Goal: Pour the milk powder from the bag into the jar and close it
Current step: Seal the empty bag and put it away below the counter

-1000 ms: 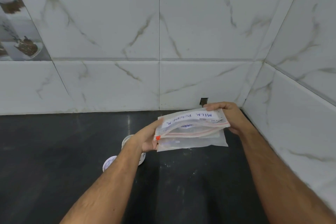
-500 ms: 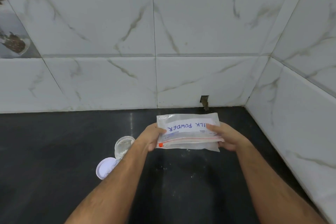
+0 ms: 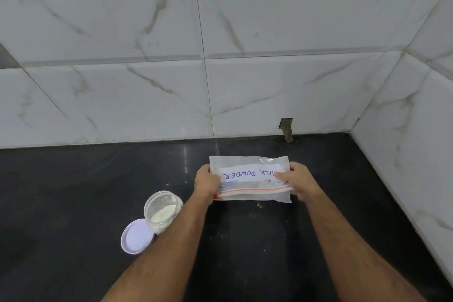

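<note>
A clear zip bag (image 3: pixel 247 180) with a white label reading MILK POWDER and a red zip strip lies flat, low over the black counter (image 3: pixel 73 191). My left hand (image 3: pixel 205 181) grips its left end and my right hand (image 3: pixel 297 182) grips its right end, thumb on the label. To the left stands a clear open jar (image 3: pixel 162 211) with white powder inside. Its pale lilac lid (image 3: pixel 137 236) lies flat on the counter just in front of the jar, to its left.
White marble-pattern tile walls close the counter at the back and on the right, meeting in a corner (image 3: pixel 353 130). A small chipped hole (image 3: pixel 286 127) sits at the base of the back wall. Faint powder specks dot the counter below the bag.
Both hands have lowered the bag from a raised, tilted hold to a flat position near the counter. The jar and lid, partly hidden by my left arm before, are now in full view.
</note>
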A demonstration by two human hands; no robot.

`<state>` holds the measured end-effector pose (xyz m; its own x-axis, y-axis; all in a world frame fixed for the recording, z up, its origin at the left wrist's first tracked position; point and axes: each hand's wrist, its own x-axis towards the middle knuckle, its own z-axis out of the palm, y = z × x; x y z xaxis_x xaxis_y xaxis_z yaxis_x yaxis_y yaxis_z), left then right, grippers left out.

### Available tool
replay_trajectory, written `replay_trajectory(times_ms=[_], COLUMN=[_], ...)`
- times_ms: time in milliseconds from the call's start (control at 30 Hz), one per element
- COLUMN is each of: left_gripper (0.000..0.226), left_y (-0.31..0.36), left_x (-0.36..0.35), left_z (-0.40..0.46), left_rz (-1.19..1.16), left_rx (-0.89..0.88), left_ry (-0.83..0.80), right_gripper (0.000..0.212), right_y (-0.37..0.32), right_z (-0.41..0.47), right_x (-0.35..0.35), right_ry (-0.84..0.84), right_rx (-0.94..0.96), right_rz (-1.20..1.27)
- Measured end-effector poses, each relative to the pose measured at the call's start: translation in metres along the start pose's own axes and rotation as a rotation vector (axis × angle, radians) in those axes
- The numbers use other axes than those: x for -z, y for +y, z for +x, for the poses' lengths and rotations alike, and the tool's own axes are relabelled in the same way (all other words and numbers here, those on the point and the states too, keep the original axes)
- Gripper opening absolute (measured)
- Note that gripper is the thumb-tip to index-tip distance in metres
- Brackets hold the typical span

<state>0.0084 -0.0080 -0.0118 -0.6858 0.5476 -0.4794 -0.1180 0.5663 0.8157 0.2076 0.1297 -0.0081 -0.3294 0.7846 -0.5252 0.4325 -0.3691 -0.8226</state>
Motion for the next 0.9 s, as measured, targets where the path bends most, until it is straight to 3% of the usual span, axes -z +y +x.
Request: replay_trajectory(times_ms=[233,400,500,633,867,900], left_gripper=[0.031,0.036,0.033,0.03,0.02,0.03], left_y=[0.008,0.038,0.05,0.052,0.01,0.0], left_x=[0.001,0.003,-0.009,-0.026,-0.04,-0.042], left_z=[0.006,-0.02,-0.048,-0.092,-0.174,-0.187], left_rz=[0.018,0.215,0.277,0.27,0.241,0.224], left_rx=[-0.04,-0.228,-0.25,-0.26,-0.28,-0.254], left_ry=[-0.094,-0.453,-0.648,-0.849,-1.057,-1.078], right_gripper=[0.042,0.065,0.057,0.055,0.034,0.032], right_y=[-0.007,-0.003,0.006,0.036,0.122,0.136], right_z=[0.002,-0.048,-0.088,-0.147,-0.276,-0.296], right_x=[0.007,0.051,0.073,0.086,0.091,0.09], right_ry=[-0.123,0.026,-0.155,-0.334,-0.149,-0.119], right_rx=[-0.03,0.144,0.123,0.035,0.038,0.038], right_rz=[-0.004,-0.115,-0.175,-0.041,0.166,0.199])
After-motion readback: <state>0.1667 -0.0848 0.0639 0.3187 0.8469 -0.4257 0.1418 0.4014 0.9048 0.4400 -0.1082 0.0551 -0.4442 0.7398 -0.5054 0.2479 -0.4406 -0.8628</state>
